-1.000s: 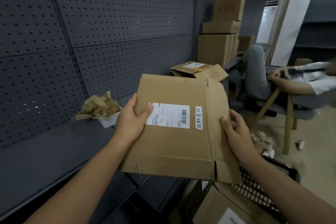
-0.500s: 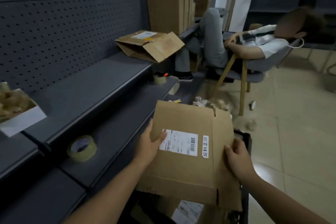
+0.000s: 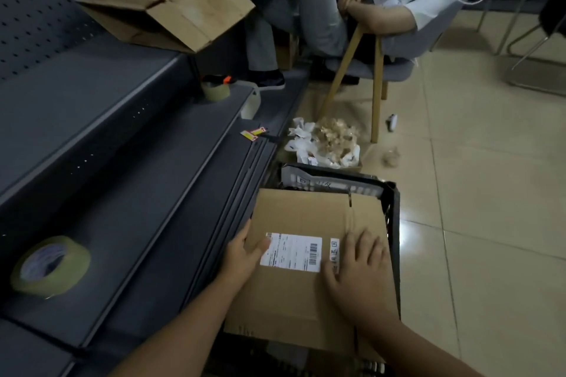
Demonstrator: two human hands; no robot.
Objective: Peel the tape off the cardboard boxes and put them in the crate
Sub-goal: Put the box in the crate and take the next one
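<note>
Flattened cardboard box [image 3: 306, 291] lying directly under both grips, long axis running away over black crate [image 3: 395, 223]; left hand [image 3: 242, 257] pinching near edge, right hand [image 3: 355, 266] pressing flat, fingers spread.

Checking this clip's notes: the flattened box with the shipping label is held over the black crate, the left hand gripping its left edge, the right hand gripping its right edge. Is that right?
Not quite. In the head view the right hand lies flat on top of the flattened box, fingers spread beside the shipping label, not gripping its right edge. The left hand does grip the left edge, over the black crate.
</note>
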